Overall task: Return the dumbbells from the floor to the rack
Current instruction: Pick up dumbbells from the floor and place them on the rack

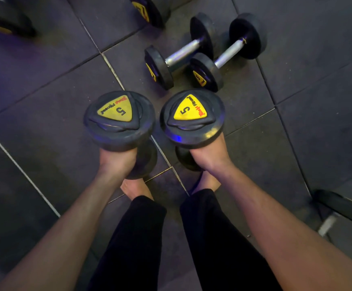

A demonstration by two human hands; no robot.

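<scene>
My left hand (116, 160) grips the handle of a black dumbbell (119, 119) held upright, its top plate showing a yellow triangle marked 5. A matching upright dumbbell (193, 116), also marked 5, is gripped by my right hand (208, 156). Both are lifted off the floor, side by side, above my feet. The handles are hidden under the top plates and my fingers. Two more black dumbbells with steel handles lie on the floor ahead: one (179, 53) on the left, the other (225, 55) beside it on the right. No rack is in view.
Dark rubber floor tiles (44, 101) run all around. Another dumbbell (147, 9) lies at the top edge, and a dark weight (5, 19) at the top left. A further dumbbell (339, 204) lies at the right, near my right leg.
</scene>
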